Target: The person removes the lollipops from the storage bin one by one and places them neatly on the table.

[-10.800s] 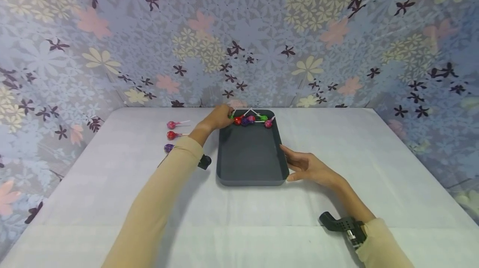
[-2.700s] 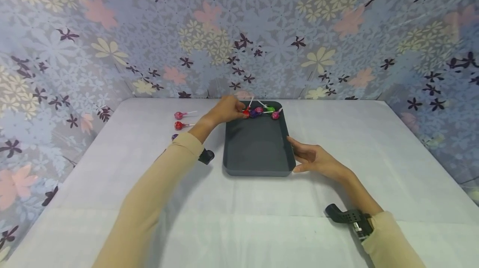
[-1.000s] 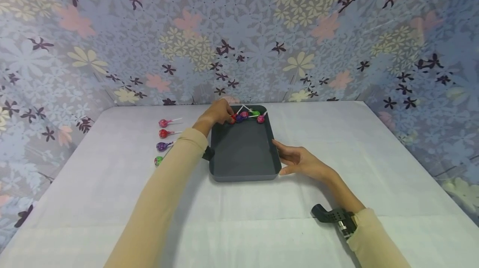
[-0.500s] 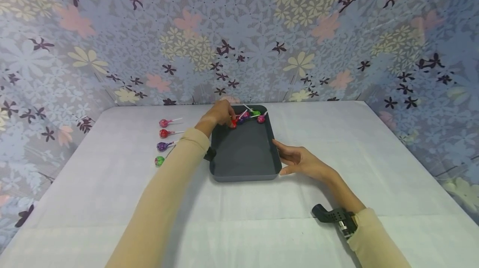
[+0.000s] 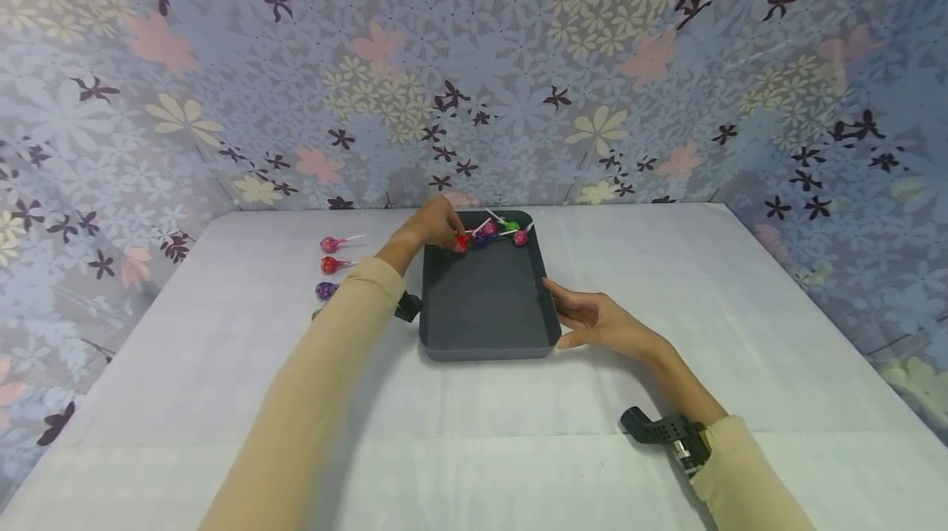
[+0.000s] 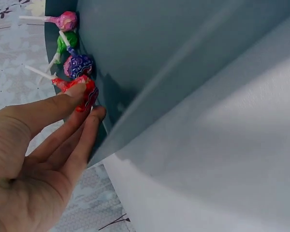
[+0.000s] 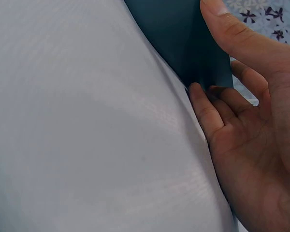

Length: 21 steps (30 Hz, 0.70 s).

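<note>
Near the far left corner of the dark grey tray (image 5: 489, 309), my left hand (image 5: 437, 225) pinches a red lollipop (image 6: 89, 92) by its wrapped head, thumb on one side and fingers on the other. Its white stick points away from the palm. Right beside it in the left wrist view lie a purple lollipop (image 6: 80, 65), a green lollipop (image 6: 67, 41) and a pink lollipop (image 6: 67, 21), along the tray's far end. My right hand (image 5: 603, 321) rests against the tray's right side near the front corner, fingertips (image 7: 195, 89) touching the wall, fingers loosely bent.
Left of the tray, a column of lollipops lies on the white tablecloth (image 5: 518, 440): pink (image 5: 329, 244), red (image 5: 330, 265), purple (image 5: 326, 291), and a green one (image 5: 316, 314) mostly hidden by the left sleeve. A flowered backdrop (image 5: 474, 62) rises behind the table.
Earlier my left hand was at the far left corner by a green lollipop; it then took the red one, which has since shifted slightly toward the near side. My right hand has stayed at the tray.
</note>
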Tool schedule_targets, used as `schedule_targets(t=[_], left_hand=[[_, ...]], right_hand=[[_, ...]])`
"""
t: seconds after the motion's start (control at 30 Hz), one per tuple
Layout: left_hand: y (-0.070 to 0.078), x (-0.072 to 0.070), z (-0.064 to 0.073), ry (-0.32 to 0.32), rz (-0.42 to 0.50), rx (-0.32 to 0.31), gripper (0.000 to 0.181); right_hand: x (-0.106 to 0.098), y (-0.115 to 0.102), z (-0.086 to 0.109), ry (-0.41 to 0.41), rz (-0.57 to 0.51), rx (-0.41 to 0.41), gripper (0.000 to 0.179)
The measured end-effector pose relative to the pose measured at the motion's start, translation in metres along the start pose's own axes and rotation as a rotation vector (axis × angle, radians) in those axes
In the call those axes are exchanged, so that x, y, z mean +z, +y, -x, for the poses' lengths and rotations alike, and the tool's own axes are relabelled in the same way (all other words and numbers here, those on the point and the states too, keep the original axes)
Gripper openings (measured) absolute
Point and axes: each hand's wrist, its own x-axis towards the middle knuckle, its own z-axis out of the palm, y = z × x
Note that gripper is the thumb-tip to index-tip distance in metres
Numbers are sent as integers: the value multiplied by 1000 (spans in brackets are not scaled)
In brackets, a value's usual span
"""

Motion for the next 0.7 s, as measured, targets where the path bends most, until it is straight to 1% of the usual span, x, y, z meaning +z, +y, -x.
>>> schedule_targets(t=[0.1, 0.13, 0.23, 0.27, 0.33, 0.4, 0.57, 0.7], left_hand=[[-3, -4, 3, 27, -72, 55, 26], [-4, -5, 4, 43, -83, 71, 26], [-8, -8, 8, 72, -64, 110, 28], [-9, -10, 10, 79, -43, 115, 28], [-12, -14, 13, 85, -4, 113, 29], [-15, -18, 16, 88, 37, 97, 28], [-21, -29, 21, 96, 54, 51, 27], [-26, -36, 23, 83, 64, 46, 26]], right_hand=[[0, 1, 0, -1, 2, -4, 89], [0, 1, 0, -1, 4, -3, 89], [-1, 1, 0, -1, 7, -7, 89], [-1, 1, 0, 0, 6, -7, 89], [-1, 1, 0, -2, 8, -8, 89], [0, 1, 0, -5, 11, -11, 89], [-1, 2, 0, -12, 20, -11, 89], [-2, 2, 0, -6, 20, -8, 90]])
